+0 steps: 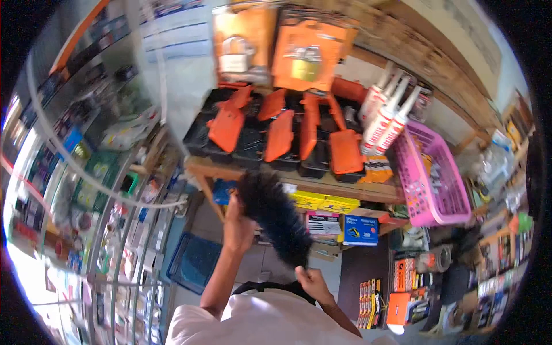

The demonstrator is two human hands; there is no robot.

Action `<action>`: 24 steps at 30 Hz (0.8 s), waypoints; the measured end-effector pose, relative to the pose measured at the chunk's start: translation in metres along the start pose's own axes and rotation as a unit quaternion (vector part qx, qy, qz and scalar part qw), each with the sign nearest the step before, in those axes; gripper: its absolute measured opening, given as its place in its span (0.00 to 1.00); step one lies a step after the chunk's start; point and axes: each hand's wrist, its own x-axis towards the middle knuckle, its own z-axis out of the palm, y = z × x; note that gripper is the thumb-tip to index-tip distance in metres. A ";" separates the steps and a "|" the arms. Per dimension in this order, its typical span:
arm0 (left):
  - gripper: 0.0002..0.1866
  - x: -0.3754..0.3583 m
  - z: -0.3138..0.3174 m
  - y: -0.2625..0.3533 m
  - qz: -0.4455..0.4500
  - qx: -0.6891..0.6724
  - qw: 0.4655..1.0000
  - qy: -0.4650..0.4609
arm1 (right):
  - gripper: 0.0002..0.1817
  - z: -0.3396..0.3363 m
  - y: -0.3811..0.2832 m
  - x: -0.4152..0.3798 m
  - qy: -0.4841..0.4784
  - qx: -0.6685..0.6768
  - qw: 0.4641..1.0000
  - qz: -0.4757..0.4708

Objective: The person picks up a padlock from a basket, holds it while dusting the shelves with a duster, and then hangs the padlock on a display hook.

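A black fluffy duster [275, 217] runs slantwise in front of a wooden shelf [322, 185]. My left hand [237, 228] is raised and closed around the duster's upper end, below the shelf edge. My right hand [312, 282] is lower, close to my white shirt, and its fingers pinch the duster's lower tip. The part of the duster inside my left hand is hidden.
On the shelf lie several orange-and-black tool cases [282, 135], white sealant tubes [385, 115] and a pink basket [454, 190]. Carded padlocks [236, 54] hang above. Yellow and blue boxes [360, 230] sit below the shelf. A wire rack of packaged goods [109, 230] fills the left.
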 end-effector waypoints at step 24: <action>0.27 0.010 -0.012 -0.028 0.001 -0.015 0.999 -0.045 | 0.15 -0.267 0.000 0.129 0.325 -0.238 0.915 -0.023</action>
